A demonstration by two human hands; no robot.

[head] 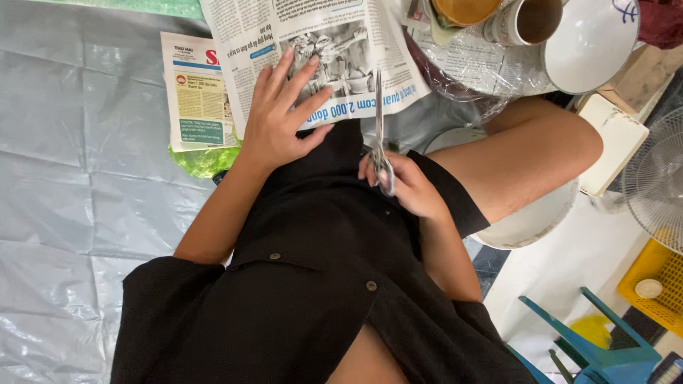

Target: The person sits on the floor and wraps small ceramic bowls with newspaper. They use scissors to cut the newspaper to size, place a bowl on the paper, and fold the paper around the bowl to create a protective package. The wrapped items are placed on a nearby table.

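Pressing hand: left hand (281,117), fingers spread flat on the newspaper sheet (313,43), palm at the near edge, pinning it down.
Sheet position: ahead of both hands, lying over the grey plastic sheeting (78,142); near edge running roughly left to right, rising a little toward the right.
Sheet look: printed columns, a grey photograph under the fingertips, a blue headline band along the near edge; a second folded paper (196,89) tucked under its left side.
Cutting line: scissors (379,135) pointing straight away from the body, blades thin and almost closed, already over the paper's near edge, just right of the pressing hand.
Gripping hand: right hand (407,186), curled around the scissor handles, nearer the body.
Right of sheet: white bowl (590,39) and cups, touching crinkled clear wrap.
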